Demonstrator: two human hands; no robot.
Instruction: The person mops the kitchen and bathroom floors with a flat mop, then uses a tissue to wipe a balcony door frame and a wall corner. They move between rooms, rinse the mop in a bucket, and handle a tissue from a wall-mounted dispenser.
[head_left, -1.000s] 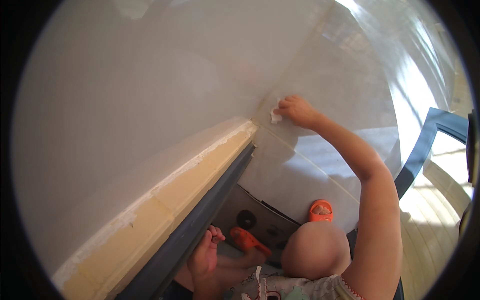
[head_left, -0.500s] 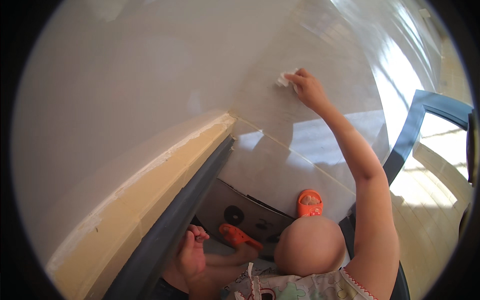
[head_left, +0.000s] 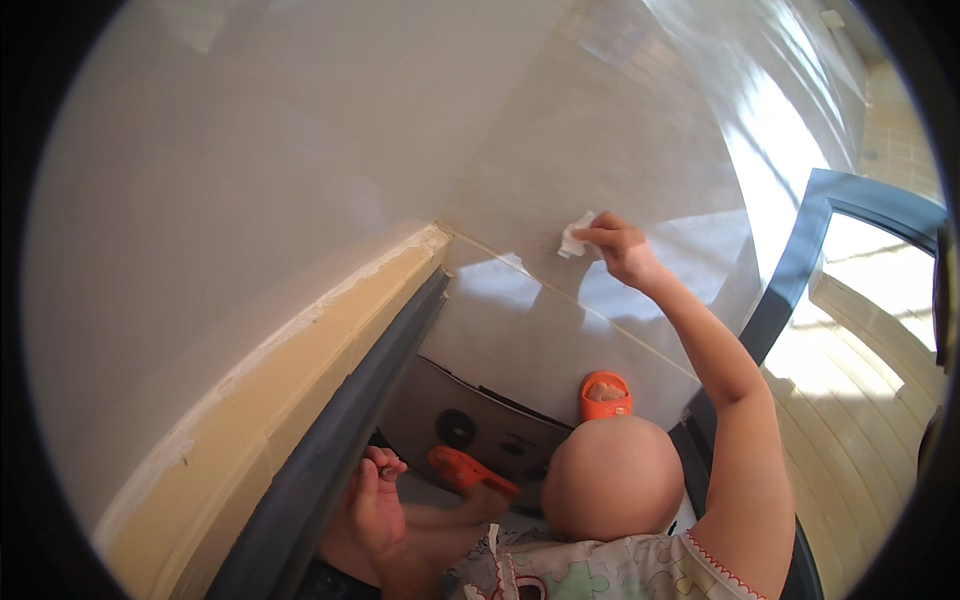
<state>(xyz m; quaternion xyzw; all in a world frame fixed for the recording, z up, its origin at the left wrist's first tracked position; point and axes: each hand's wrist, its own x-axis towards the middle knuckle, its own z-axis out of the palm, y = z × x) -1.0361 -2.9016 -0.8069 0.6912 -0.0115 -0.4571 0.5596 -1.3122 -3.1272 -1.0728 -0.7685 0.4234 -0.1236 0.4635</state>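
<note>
A crumpled white tissue (head_left: pixel 574 240) is pinched between the fingertips of my right hand (head_left: pixel 625 250), whose arm stretches forward over the grey tile floor (head_left: pixel 520 320). The tissue is at the floor surface, just beyond a pale grout line; a few tiny dark specks lie beside it. Low on the left, my left hand (head_left: pixel 378 500) stays beside the dark door frame (head_left: pixel 340 420), palm up with the fingers curled in. Whatever those fingers may hold is too small and shaded to make out.
A grey mat (head_left: pixel 490 400) with dark round shapes lies under my foot in an orange slipper (head_left: pixel 462 468); the other orange slipper (head_left: pixel 605 397) is on the tiles. A yellowish tiled wall edge (head_left: pixel 270 400) runs along the left. A blue-grey frame (head_left: pixel 800 250) stands at right.
My right hand has drawn the tissue back toward me, closer to the grout line, with the elbow bending more. My left hand keeps its curled pose, and the view has shifted slightly.
</note>
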